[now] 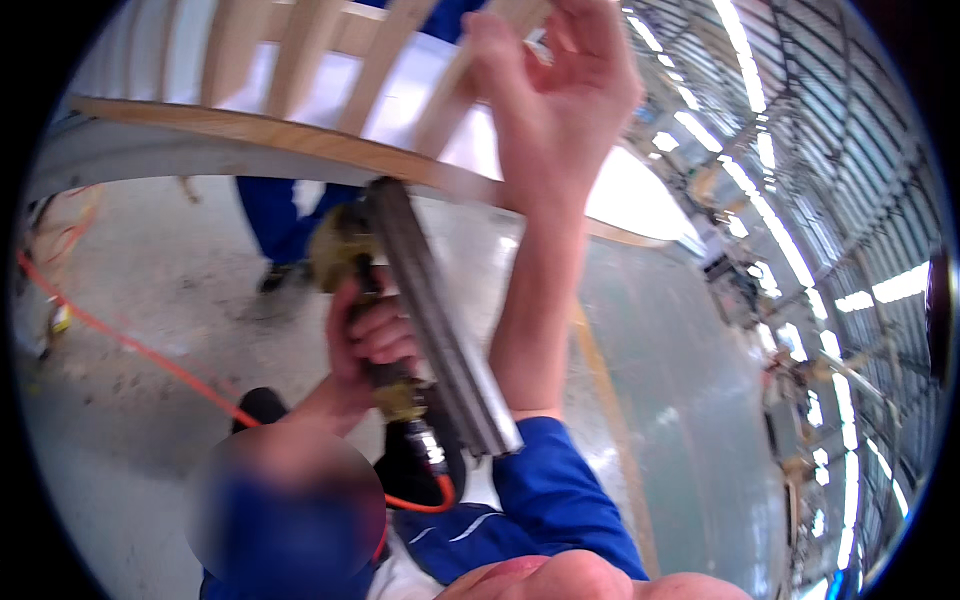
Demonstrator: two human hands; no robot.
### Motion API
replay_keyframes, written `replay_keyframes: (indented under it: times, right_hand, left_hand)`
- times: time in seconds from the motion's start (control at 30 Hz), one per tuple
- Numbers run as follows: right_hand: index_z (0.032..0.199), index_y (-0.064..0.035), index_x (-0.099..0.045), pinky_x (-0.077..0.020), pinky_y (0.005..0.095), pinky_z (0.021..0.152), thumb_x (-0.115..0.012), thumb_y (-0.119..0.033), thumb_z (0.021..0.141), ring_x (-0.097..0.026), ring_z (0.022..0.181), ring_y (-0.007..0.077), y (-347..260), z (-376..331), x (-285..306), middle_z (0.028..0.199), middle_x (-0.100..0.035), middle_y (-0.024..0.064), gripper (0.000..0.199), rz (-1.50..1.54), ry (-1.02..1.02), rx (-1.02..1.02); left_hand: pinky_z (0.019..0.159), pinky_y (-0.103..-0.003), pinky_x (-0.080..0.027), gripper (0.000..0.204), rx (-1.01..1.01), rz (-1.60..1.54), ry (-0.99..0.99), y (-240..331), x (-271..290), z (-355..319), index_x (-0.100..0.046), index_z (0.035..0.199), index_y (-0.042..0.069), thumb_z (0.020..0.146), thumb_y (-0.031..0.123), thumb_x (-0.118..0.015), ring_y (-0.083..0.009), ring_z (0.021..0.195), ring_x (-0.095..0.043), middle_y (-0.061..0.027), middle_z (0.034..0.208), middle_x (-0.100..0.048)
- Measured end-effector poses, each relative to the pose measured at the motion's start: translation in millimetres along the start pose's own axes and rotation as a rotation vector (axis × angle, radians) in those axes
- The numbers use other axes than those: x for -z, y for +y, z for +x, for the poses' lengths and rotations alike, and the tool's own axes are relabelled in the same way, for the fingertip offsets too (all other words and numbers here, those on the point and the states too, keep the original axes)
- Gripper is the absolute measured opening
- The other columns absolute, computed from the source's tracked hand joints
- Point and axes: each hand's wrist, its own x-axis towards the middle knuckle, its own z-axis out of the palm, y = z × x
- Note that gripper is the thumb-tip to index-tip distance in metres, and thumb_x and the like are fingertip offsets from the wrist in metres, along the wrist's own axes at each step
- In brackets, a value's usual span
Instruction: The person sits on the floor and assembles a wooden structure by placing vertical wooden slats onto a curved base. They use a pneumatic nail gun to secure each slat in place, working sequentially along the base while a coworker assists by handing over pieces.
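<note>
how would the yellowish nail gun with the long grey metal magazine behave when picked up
The nail gun, in the left hand, is probably heavy for its size: much looks metal. The long magazine beside the hand may make it tip sideways. The thin orange hose at its lower end might tug.

A white-topped counter carries a slatted wooden frame, its pale slats side by side, meeting a long rail near the edge; the grey floor bears dark scuffs and a yellowish stripe
</note>
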Motion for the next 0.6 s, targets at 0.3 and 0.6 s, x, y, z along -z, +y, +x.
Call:
replay_keyframes:
  times: [0.3, 0.6]
  right_hand:
    - [0.124, -0.0010, -0.064, -0.0575, 0.0331, 0.094, -0.074, -0.004, 0.091, -0.068, 0.113, 0.0178, 8, 1, 11, 0.124, -0.070, 0.0104, 0.035, 0.045, -0.005, 0.055]
    - [0.127, -0.0010, -0.064, -0.0607, 0.0412, 0.096, -0.075, -0.009, 0.090, -0.070, 0.115, 0.0285, 6, -2, 8, 0.126, -0.069, 0.0133, 0.039, -0.015, -0.020, 0.066]
  left_hand:
    - [0.059, -0.023, -0.043, 0.037, -0.030, -0.017, -0.014, -6, -11, 1, -0.065, 0.124, 0.010, 0.106, 0.041, -0.055, -0.0038, 0.051, -0.044, 0.0083, 0.062, -0.045]
    - [0.059, -0.024, -0.043, 0.021, -0.036, -0.101, -0.001, -6, -10, -2, -0.060, 0.117, 0.013, 0.105, 0.030, -0.054, -0.0047, 0.052, -0.045, 0.0076, 0.063, -0.045]
